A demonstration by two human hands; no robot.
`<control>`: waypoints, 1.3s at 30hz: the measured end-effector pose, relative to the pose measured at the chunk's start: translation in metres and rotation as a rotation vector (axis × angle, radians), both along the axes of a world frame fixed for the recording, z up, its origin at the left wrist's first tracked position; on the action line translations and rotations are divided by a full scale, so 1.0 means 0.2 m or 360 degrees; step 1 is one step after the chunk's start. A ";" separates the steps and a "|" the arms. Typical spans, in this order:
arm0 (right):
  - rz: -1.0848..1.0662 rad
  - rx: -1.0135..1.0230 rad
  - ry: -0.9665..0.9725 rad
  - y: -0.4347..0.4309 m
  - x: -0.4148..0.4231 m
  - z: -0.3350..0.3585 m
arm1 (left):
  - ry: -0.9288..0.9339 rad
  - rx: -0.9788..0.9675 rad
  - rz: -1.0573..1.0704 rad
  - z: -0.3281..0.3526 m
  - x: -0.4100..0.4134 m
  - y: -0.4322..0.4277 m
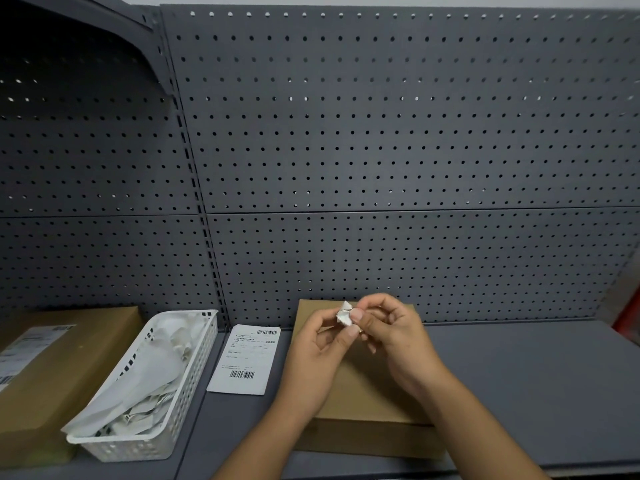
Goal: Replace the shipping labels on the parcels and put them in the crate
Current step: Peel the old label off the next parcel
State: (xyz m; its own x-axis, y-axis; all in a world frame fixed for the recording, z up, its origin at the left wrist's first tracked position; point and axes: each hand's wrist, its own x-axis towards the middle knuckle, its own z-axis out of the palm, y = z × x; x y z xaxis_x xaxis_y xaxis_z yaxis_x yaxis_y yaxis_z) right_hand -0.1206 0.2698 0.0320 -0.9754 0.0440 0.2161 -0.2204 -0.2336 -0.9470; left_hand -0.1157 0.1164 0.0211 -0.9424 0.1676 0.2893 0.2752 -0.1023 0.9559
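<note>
A brown cardboard parcel (pixel 363 393) lies flat on the grey shelf in front of me, its top bare of any label. Above it both hands pinch a small crumpled white label scrap (pixel 344 313). My left hand (pixel 320 344) holds it from the left with thumb and fingertips. My right hand (pixel 391 327) grips it from the right. A flat white shipping label (pixel 246 358) with barcodes lies on the shelf just left of the parcel. A second brown parcel (pixel 52 375) with a label on it sits at the far left.
A white slotted basket (pixel 194 386) holding crumpled label scraps and backing paper stands between the left parcel and the flat label. A grey pegboard wall (pixel 381 133) rises behind the shelf. Something red (pixel 628 317) shows at the right edge.
</note>
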 end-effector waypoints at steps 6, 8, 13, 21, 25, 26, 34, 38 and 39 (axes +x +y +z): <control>-0.0081 -0.0054 0.0102 -0.04 0.00 0.01 | -0.0104 0.0120 0.0010 0.01 0.00 0.02; -0.0116 -0.0046 0.0140 -0.04 0.00 0.00 | -0.0209 0.0249 -0.0025 0.02 0.01 0.02; -0.0049 -0.0128 0.0136 -0.02 -0.01 0.00 | -0.0385 0.0456 -0.0138 0.04 0.03 0.03; -0.0140 0.0006 0.0090 -0.05 0.03 0.01 | -0.0583 0.0631 -0.0171 0.00 0.01 0.02; -0.0171 0.0184 0.0107 -0.05 0.04 0.02 | -0.0670 0.0661 -0.0099 -0.03 0.01 0.02; -0.0191 0.0219 0.0116 -0.06 0.04 0.02 | -0.0680 0.0673 -0.0083 -0.03 0.01 0.02; -0.0209 0.0110 0.0084 -0.10 0.02 -0.02 | -0.0749 0.0698 -0.0052 0.00 0.02 -0.01; -0.0083 -0.0127 0.0140 -0.12 0.01 -0.02 | -0.0696 0.0593 0.0000 0.00 0.01 -0.03; -0.0050 -0.0163 0.0147 -0.12 0.02 -0.02 | -0.0654 0.0545 0.0025 0.00 0.01 -0.03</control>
